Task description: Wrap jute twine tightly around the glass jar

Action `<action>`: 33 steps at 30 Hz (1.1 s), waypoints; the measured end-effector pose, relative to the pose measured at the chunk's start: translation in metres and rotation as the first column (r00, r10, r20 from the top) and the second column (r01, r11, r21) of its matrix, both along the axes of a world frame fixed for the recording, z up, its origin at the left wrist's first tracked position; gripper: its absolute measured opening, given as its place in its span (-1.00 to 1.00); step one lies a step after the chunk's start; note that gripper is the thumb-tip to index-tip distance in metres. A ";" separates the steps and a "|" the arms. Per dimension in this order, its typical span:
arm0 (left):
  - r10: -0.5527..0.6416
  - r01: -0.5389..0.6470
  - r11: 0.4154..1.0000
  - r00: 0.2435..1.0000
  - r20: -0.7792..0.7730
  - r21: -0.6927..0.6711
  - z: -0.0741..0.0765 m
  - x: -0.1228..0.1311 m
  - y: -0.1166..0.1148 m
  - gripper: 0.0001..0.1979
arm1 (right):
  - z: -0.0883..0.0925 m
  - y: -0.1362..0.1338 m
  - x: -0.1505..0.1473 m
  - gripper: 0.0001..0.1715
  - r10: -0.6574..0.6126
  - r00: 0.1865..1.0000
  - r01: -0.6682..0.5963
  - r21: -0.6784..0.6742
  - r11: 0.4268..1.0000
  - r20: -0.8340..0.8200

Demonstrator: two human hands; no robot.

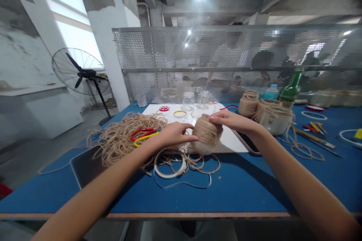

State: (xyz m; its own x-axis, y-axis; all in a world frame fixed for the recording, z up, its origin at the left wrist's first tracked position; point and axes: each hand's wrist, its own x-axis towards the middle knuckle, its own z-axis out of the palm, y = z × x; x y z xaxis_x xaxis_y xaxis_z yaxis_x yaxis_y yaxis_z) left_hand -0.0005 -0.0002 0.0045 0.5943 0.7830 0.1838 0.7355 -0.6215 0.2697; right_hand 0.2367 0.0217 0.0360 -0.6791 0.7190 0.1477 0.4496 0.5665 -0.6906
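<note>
Between my hands a jar wrapped in jute twine [207, 133] is held up, tilted, over the white sheet [226, 142]. Its lower part looks paler, with less twine. My left hand [178, 133] grips its left side, thumb in front and fingers curled toward the back. At the upper right, my right hand [230, 119] holds the rim, its thumb on top and other fingers hidden behind the jar. Beside my left forearm lies a loose heap of jute twine [121, 131], with red-and-yellow-handled scissors [144, 135] on it. A roll of white tape [169, 175] lies below the jar.
Twine-wrapped jars [249, 104], a green bottle [291, 86] and brushes [313, 137] stand or lie at the right. Clear glass jars [188, 100] are at the back before a perforated metal screen [169, 60]. A dark tablet-like slab [87, 165] sits left, a phone [247, 143] right.
</note>
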 end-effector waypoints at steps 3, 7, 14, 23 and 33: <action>-0.004 0.005 1.000 1.000 0.020 -0.024 0.000 -0.001 0.000 -0.49 | -0.001 0.002 0.000 -0.51 0.029 0.999 -0.029 -0.001 1.000 -0.019; -0.023 0.026 0.998 0.998 0.055 -0.060 0.003 -0.001 -0.001 -0.48 | -0.002 0.003 0.003 -0.52 0.064 0.994 -0.067 -0.036 0.997 -0.086; -0.006 0.009 0.997 0.999 0.043 -0.079 0.008 -0.004 0.001 -0.43 | -0.006 0.007 0.004 -0.55 0.152 0.976 -0.164 -0.068 0.984 -0.156; 0.099 -0.096 0.995 0.990 -0.102 0.029 0.006 0.000 -0.001 -0.33 | -0.004 0.009 0.006 -0.52 0.148 0.989 -0.147 -0.048 0.988 0.016; 0.200 -0.156 0.964 0.959 -0.201 0.214 0.003 0.008 -0.009 -0.24 | 0.001 -0.004 -0.008 -0.49 -0.045 0.999 0.044 0.045 0.998 0.030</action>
State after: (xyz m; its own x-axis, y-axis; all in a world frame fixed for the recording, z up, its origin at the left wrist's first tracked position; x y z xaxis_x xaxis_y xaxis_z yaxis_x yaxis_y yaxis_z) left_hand 0.0070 -0.0094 0.0073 0.4909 0.8421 0.2232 0.8663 -0.4990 -0.0230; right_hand 0.2292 0.0178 0.0369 -0.6511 0.7421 0.1594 0.4960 0.5750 -0.6507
